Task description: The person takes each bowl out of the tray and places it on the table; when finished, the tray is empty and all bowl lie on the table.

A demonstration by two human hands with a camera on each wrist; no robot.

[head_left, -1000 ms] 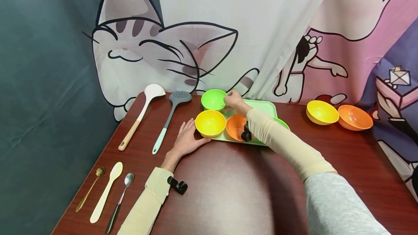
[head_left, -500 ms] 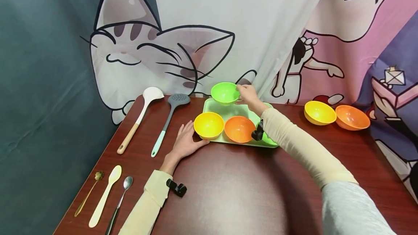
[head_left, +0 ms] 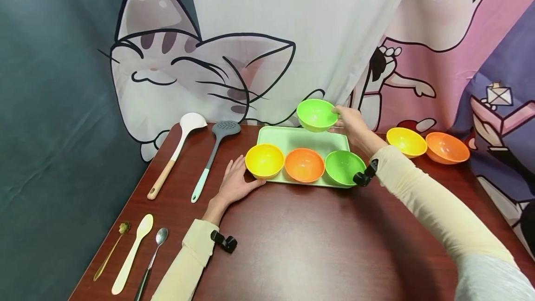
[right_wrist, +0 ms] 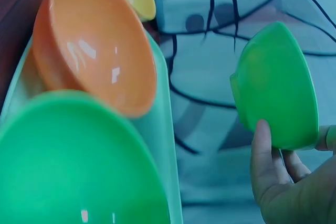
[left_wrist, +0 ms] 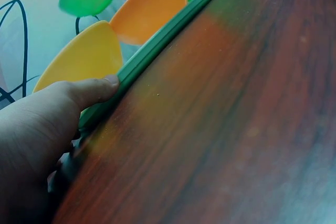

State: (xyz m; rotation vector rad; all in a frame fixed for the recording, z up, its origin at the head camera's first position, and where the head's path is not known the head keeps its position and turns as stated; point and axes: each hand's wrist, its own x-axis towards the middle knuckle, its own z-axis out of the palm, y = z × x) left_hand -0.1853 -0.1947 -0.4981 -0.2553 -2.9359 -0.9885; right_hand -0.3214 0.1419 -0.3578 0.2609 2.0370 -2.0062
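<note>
My right hand (head_left: 353, 124) grips a light green bowl (head_left: 316, 116) by its right rim, aloft over the back part of the pale green tray (head_left: 276, 135). In the right wrist view, that bowl (right_wrist: 275, 90) shows its outside, with the fingers against it. A yellow bowl (head_left: 264, 160), an orange bowl (head_left: 304, 165) and another green bowl (head_left: 344, 167) stand in a row along the tray's front. At the tray's left front corner rests my left hand (head_left: 236, 184), its fingers extended beside the yellow bowl. In the left wrist view, the thumb (left_wrist: 97, 90) touches the tray's edge.
A second yellow bowl (head_left: 406, 142) and a second orange bowl (head_left: 447, 148) stand at the right. On the left lie a white ladle (head_left: 182, 143), a grey slotted turner (head_left: 215, 152) and several small spoons, including a cream one (head_left: 133, 254). A printed curtain (head_left: 259, 3) hangs behind the table.
The right hand has lifted the green bowl from behind the yellow bowl and carried it rightward over the tray. The front green bowl now shows fully. The left hand stays at the tray's corner.
</note>
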